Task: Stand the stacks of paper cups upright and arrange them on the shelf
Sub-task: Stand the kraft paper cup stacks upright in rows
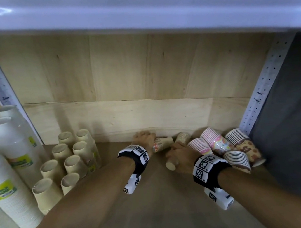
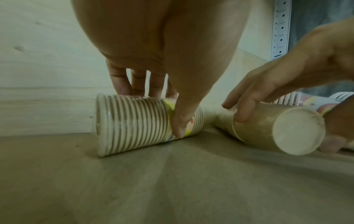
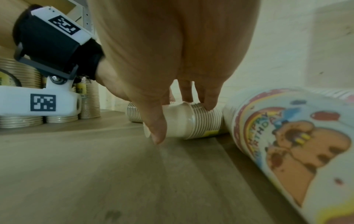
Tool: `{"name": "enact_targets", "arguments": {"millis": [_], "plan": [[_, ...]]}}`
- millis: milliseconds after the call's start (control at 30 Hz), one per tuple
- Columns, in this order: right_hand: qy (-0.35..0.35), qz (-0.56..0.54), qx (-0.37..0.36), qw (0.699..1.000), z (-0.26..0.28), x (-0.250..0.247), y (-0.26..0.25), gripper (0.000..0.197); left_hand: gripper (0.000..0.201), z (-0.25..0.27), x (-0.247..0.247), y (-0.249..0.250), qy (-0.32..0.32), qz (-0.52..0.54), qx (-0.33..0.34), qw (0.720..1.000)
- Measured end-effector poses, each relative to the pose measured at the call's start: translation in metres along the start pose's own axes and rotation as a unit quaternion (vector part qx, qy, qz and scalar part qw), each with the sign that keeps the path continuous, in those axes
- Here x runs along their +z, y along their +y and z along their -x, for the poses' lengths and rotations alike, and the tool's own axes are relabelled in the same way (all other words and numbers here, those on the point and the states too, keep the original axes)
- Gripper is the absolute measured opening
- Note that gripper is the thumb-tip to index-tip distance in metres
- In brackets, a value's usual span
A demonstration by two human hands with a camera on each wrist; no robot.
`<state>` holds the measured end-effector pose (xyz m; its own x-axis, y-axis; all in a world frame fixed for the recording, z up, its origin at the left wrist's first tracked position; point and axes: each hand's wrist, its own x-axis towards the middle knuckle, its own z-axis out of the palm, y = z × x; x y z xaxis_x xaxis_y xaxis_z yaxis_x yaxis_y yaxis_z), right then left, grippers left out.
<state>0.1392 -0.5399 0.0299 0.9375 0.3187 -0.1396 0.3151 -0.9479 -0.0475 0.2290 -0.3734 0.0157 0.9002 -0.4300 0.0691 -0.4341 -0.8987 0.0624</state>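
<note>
Head view: reaching far into shelf (image 1: 159,209), both forearms. Left hand (image 1: 143,138) wrapping round lying cup stack (image 1: 162,143) by back panel; right hand (image 1: 178,154) wrapping round second lying stack (image 1: 172,164) just right. Upright beige stacks (image 1: 69,163) standing left, patterned stacks (image 1: 217,143) lying right.

Left wrist view: fingers (image 2: 122,84) and thumb clamping ribbed stack (image 2: 134,125), lying flat on shelf.

Right wrist view: thumb and fingers (image 3: 208,97) pinching beige stack (image 3: 193,122), birthday-print stack (image 3: 287,136) lying just right.

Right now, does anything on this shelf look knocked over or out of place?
Yes. Several cup stacks lie on their sides. The left hand grips one lying stack, the right hand grips another, and the patterned stacks sit toppled by the right post. The tan stacks at left stand upright.
</note>
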Motion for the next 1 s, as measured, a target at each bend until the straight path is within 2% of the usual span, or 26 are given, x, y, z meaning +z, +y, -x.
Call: {"name": "enact_targets", "arguments": {"millis": [133,233,300,433,600,700,900,1000], "plan": [[0.037,-0.069,-0.002,0.997,0.004,-0.011,-0.001,0.044,0.052,0.008,-0.008,0.001,-0.005,0.029,-0.005,1.0],[0.101,-0.109,0.022,0.989,0.007,-0.019,-0.002,0.054,0.066,0.015,-0.022,0.002,0.007,0.104,0.01,0.994],[0.133,-0.12,0.039,0.983,0.009,-0.026,-0.005,0.051,0.072,0.019,-0.032,0.006,-0.007,0.145,0.002,0.989],[0.176,-0.125,0.084,0.973,0.014,-0.045,-0.016,0.039,0.074,0.026,-0.039,0.011,-0.023,0.196,-0.04,0.98],[0.239,-0.194,0.14,0.941,0.028,-0.062,-0.025,0.031,0.062,0.041,-0.045,0.013,-0.016,0.244,-0.066,0.967],[0.242,-0.223,0.174,0.928,0.033,-0.07,-0.033,0.032,0.065,0.051,-0.045,0.014,-0.014,0.28,-0.066,0.958],[0.22,-0.234,0.2,0.926,0.044,-0.071,-0.046,0.039,0.079,0.071,-0.044,0.017,-0.046,0.336,-0.055,0.939],[0.204,-0.238,0.202,0.928,0.053,-0.071,-0.052,0.035,0.086,0.081,-0.04,0.019,-0.055,0.351,-0.05,0.933]]}}
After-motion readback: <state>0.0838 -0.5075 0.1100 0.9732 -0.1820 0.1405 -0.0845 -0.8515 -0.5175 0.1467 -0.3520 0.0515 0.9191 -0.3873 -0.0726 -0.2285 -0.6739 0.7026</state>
